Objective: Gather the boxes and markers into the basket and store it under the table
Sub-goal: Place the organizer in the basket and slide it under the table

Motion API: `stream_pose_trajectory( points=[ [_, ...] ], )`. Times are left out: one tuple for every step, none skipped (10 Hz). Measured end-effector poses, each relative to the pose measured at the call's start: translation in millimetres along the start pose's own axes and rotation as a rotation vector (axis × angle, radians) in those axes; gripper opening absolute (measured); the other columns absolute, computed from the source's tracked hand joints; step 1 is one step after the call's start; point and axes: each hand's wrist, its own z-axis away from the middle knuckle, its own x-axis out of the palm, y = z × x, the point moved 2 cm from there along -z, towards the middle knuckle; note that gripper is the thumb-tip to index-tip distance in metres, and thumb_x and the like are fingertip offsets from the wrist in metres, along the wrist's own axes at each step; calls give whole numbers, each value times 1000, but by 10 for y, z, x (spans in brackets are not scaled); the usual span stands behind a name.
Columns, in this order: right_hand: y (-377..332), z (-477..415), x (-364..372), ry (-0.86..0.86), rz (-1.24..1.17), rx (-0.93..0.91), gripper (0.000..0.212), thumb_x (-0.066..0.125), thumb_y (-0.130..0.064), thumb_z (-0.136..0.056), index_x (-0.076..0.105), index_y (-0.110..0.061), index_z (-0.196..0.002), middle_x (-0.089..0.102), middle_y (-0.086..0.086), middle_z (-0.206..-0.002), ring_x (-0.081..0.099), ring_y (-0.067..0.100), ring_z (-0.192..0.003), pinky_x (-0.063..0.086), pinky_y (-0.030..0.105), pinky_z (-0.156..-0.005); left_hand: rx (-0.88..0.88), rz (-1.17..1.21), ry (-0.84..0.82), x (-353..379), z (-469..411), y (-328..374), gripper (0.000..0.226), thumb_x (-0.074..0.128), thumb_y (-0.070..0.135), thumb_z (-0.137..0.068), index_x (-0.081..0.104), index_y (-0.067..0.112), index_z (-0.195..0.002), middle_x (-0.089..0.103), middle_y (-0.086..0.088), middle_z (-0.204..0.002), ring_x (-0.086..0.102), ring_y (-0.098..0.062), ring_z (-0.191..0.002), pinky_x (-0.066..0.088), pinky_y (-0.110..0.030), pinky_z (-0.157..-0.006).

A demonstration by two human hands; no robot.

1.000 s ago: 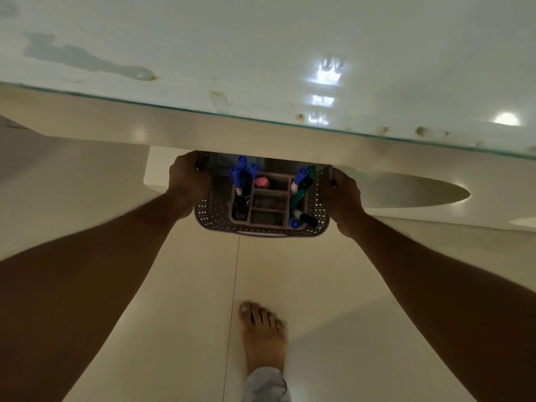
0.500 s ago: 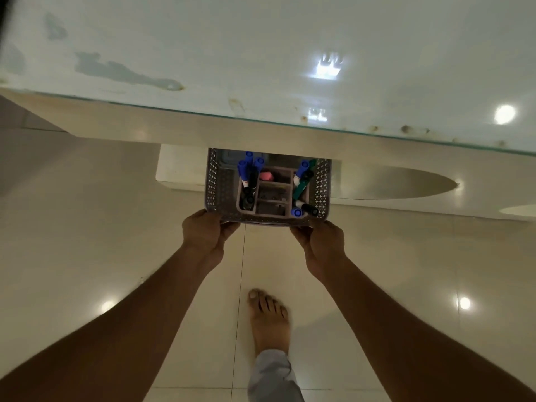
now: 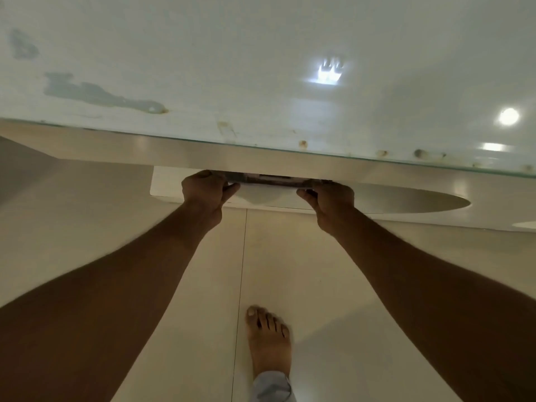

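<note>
Grip is two-handed — left hand (image 3: 204,192) and right hand (image 3: 327,198) clasp the basket (image 3: 269,181) by its near rim, probably to slide it flat beneath the table (image 3: 174,152), whose edge hides most of it.

The basket (image 3: 269,183) now lies deeper under the table (image 3: 203,154); only its near rim shows between the fingers of the left hand (image 3: 203,192) and the right hand (image 3: 330,200), and the markers are hidden.

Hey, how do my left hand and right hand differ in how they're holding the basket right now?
The left hand grips the left end of the basket; the right hand grips its right end. The left hand sits higher in the picture, its knuckles reaching the front edge of the table; the right hand sits slightly lower. Shared: both curl round the basket's near rim, thumbs pointing inward, with the basket mostly hidden under the table.
</note>
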Motion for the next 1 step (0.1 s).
stream_pose_trajectory(
  points=[
    [-69,-79,63,6,-34,-23,35,62,17,-80,60,6,-113,65,21,-96,72,31,-75,62,34,-61,-51,83,87,-146,-1954,-1090,23,73,-6,-75,60,7,-89,69,-19,-90,72,-22,-77,61,-45,-73]
  ],
)
